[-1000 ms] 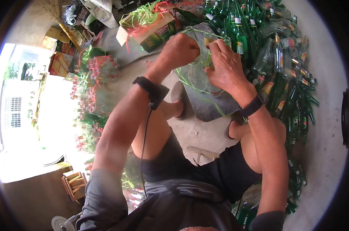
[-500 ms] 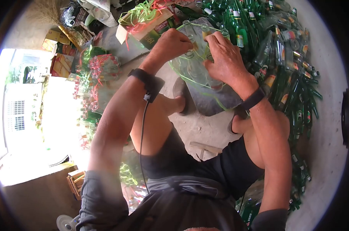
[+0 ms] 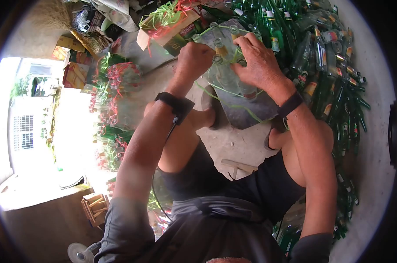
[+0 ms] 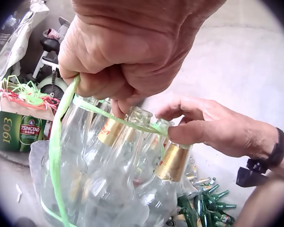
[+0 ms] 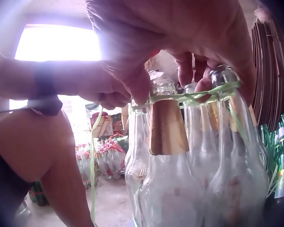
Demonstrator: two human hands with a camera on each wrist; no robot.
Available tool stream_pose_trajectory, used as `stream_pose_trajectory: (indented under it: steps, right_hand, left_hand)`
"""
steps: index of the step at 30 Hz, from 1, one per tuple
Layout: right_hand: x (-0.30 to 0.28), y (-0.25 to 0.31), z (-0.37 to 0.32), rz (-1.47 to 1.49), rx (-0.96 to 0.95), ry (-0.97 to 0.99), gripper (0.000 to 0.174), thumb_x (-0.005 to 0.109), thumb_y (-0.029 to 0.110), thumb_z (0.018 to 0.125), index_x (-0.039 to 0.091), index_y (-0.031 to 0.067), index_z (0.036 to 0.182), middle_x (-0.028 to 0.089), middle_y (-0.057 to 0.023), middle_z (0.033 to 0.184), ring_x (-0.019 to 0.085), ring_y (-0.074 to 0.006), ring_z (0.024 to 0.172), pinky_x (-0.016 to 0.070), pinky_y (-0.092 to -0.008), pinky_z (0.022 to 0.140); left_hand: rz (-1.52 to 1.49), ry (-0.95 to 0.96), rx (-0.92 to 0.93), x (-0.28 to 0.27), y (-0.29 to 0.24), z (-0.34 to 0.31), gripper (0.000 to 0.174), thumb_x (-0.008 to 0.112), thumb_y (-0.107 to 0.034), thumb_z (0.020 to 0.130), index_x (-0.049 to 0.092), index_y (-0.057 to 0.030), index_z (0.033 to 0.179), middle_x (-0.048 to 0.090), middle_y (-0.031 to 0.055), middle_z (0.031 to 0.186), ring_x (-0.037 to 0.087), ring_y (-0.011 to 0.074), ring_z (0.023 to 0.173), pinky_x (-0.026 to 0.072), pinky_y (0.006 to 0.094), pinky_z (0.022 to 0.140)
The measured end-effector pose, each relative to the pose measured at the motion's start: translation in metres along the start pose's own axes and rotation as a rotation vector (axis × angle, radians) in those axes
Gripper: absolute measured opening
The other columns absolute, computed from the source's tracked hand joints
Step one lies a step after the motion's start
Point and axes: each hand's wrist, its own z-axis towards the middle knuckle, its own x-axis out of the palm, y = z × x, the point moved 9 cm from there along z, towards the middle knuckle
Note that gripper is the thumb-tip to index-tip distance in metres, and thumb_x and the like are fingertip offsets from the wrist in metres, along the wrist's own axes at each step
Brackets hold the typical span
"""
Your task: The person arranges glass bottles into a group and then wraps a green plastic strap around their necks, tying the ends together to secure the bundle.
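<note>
A cluster of clear glass bottles stands upright between my hands, with a green plastic strap running round the necks. My left hand grips the strap in curled fingers, at the cluster's left side. From that fist a loose length of strap hangs down past the bottles. On the other side, my right hand curls over the bottle necks. Its thumb lies on the strap at a gold-foiled bottle, while its fingers bend round the far necks. Under the bottles is a dark slab.
Green bottles lie heaped along the right wall. An open Tsingtao carton full of green and red strap stands beyond my left hand. Strapped bottle bundles line the left side. A small wooden stool stands at lower left.
My left hand first drew left, then came down a little toward me, still gripping the strap. The right hand stays at the bottle necks. The head view has shifted slightly.
</note>
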Motion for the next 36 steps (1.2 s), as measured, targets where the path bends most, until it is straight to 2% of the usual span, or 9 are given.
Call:
stream_pose_trajectory:
  steps: [6, 8, 9, 11, 12, 14, 21, 29, 36]
  right_hand:
    - [0.004, -0.001, 0.001, -0.021, 0.009, -0.049, 0.048, 0.076, 0.021, 0.076, 0.06, 0.0109, 0.12, 0.058, -0.009, 0.116, 0.065, -0.0355, 0.105, 0.0545, -0.0494, 0.086]
    - [0.005, 0.0, 0.002, -0.031, 0.015, -0.053, 0.047, 0.076, 0.022, 0.076, 0.06, 0.0109, 0.119, 0.059, -0.009, 0.116, 0.065, -0.0354, 0.103, 0.0547, -0.0493, 0.086]
    - [0.005, 0.0, 0.002, -0.043, 0.02, -0.059, 0.046, 0.076, 0.022, 0.076, 0.061, 0.0109, 0.118, 0.059, -0.0091, 0.115, 0.066, -0.0353, 0.102, 0.055, -0.0492, 0.086]
    - [0.005, 0.001, 0.002, -0.039, 0.034, -0.053, 0.045, 0.076, 0.021, 0.076, 0.061, 0.0108, 0.117, 0.059, -0.0092, 0.114, 0.066, -0.0354, 0.1, 0.0552, -0.0491, 0.085]
    - [0.005, 0.001, 0.003, -0.035, 0.047, -0.05, 0.044, 0.076, 0.021, 0.076, 0.062, 0.0108, 0.116, 0.059, -0.0093, 0.114, 0.067, -0.0356, 0.099, 0.0555, -0.049, 0.084]
    - [0.006, 0.001, 0.004, -0.035, 0.046, -0.056, 0.043, 0.076, 0.021, 0.075, 0.062, 0.0108, 0.115, 0.06, -0.0093, 0.113, 0.067, -0.0356, 0.098, 0.0556, -0.0488, 0.083]
    - [0.008, -0.003, 0.008, -0.029, 0.07, -0.056, 0.041, 0.076, 0.018, 0.073, 0.061, 0.011, 0.11, 0.059, -0.0096, 0.111, 0.067, -0.0355, 0.097, 0.0551, -0.0487, 0.081]
    - [0.013, -0.007, 0.01, -0.036, 0.106, -0.056, 0.04, 0.076, 0.017, 0.072, 0.061, 0.0123, 0.109, 0.058, -0.0094, 0.111, 0.066, -0.0357, 0.098, 0.0544, -0.0492, 0.081]
    - [0.014, -0.011, 0.011, 0.01, 0.038, -0.039, 0.043, 0.074, 0.016, 0.073, 0.061, 0.0123, 0.114, 0.058, -0.0096, 0.113, 0.066, -0.0366, 0.1, 0.0547, -0.0497, 0.079]
  left_hand:
    - [-0.069, -0.084, -0.015, 0.002, 0.008, -0.012, 0.023, 0.067, -0.017, 0.088, 0.076, 0.0021, 0.095, 0.069, 0.0143, 0.069, 0.063, 0.0119, 0.065, 0.0527, 0.0357, 0.065]
    - [-0.202, -0.176, 0.016, 0.002, 0.013, -0.021, 0.023, 0.067, -0.017, 0.089, 0.076, 0.0036, 0.094, 0.066, 0.0079, 0.066, 0.057, 0.0101, 0.06, 0.0483, 0.0341, 0.058]
    - [-0.204, -0.175, 0.014, 0.006, 0.017, -0.024, 0.023, 0.067, -0.017, 0.089, 0.076, 0.0036, 0.094, 0.066, 0.0079, 0.066, 0.057, 0.0101, 0.06, 0.0483, 0.0341, 0.058]
    - [-0.467, -0.154, -0.137, 0.013, 0.031, -0.033, 0.024, 0.068, -0.017, 0.09, 0.077, 0.0055, 0.093, 0.063, -0.0009, 0.068, 0.052, 0.0079, 0.058, 0.0416, 0.0306, 0.052]
    - [-0.468, -0.156, -0.138, 0.015, 0.03, -0.035, 0.024, 0.068, -0.017, 0.09, 0.077, 0.0055, 0.093, 0.063, -0.0009, 0.068, 0.052, 0.0079, 0.058, 0.0416, 0.0306, 0.052]
    - [-0.619, -0.224, -0.222, 0.02, 0.035, -0.041, 0.023, 0.069, -0.016, 0.09, 0.077, 0.0063, 0.094, 0.058, -0.0057, 0.07, 0.047, 0.0051, 0.058, 0.0355, 0.0271, 0.049]
    - [-0.587, -0.248, -0.206, 0.024, 0.037, -0.04, 0.022, 0.069, -0.013, 0.089, 0.077, 0.0063, 0.095, 0.058, -0.0051, 0.07, 0.047, 0.0038, 0.06, 0.0353, 0.026, 0.05]
    - [-0.538, -0.238, -0.199, 0.022, 0.03, -0.043, 0.018, 0.067, -0.011, 0.087, 0.073, 0.0053, 0.082, 0.056, -0.0043, 0.068, 0.046, 0.0063, 0.064, 0.0391, 0.0299, 0.054]
    - [-0.546, -0.335, -0.216, 0.017, 0.017, -0.059, 0.022, 0.067, -0.013, 0.087, 0.075, 0.0078, 0.09, 0.064, 0.0022, 0.07, 0.053, 0.0087, 0.068, 0.0472, 0.0328, 0.061]
